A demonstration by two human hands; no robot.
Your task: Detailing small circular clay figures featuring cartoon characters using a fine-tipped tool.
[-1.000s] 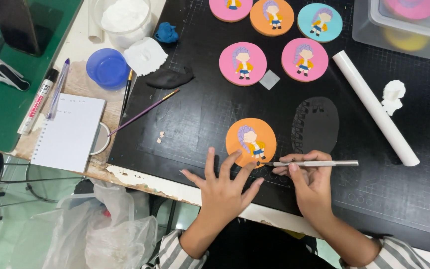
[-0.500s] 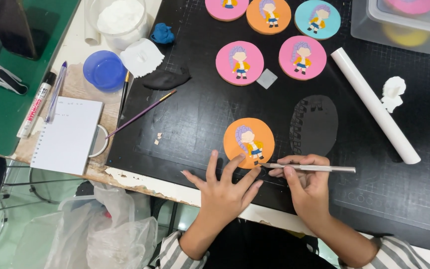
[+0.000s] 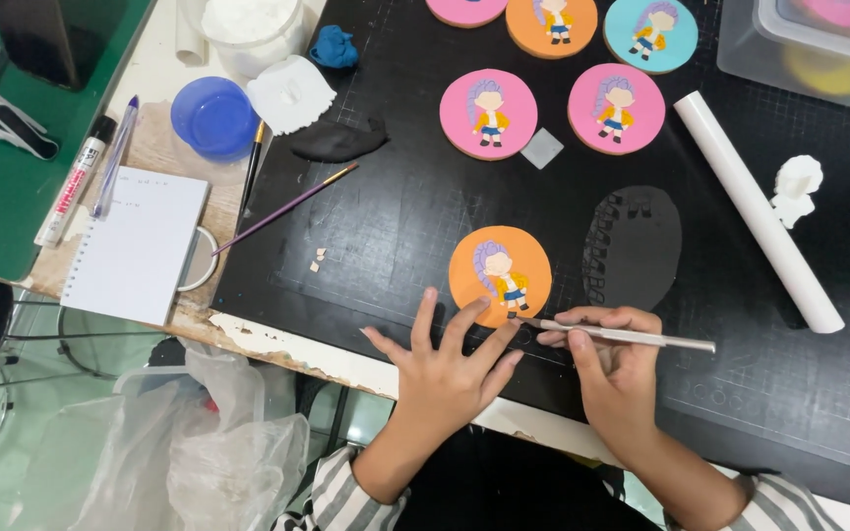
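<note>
Bench: black gridded cutting mat (image 3: 425,226) covered most of the worn wooden bench; a green mat lay at the far-left corner, and I watched from above the near edge.
Clear tub: at the far-right corner a lidded see-through box (image 3: 809,44) held round pieces, one yellow and one pink as far as I could tell through the plastic.
White pot: at the far edge, left of the mat, an open round pot (image 3: 248,29) was filled with white paste or clay.
Blue dish: a small blue cup (image 3: 214,116) sat just beside that pot; I could not tell what was in it.
Orange disc: the orange round with a purple-haired figure (image 3: 500,273) lay near the mat's near edge, well apart from the pink rounds (image 3: 553,110) farther back.
Left hand: my left hand (image 3: 445,369) had its fingers spread wide, two fingertips pressing the disc's near rim.
Right hand: my right hand (image 3: 614,369) pinched a thin metal tool (image 3: 622,335) between thumb and forefinger, its tip at the figure's feet.
Doing it well: I judged the disc needed steady pinning, with the tool kept low and light so the small figure was not dented.
</note>
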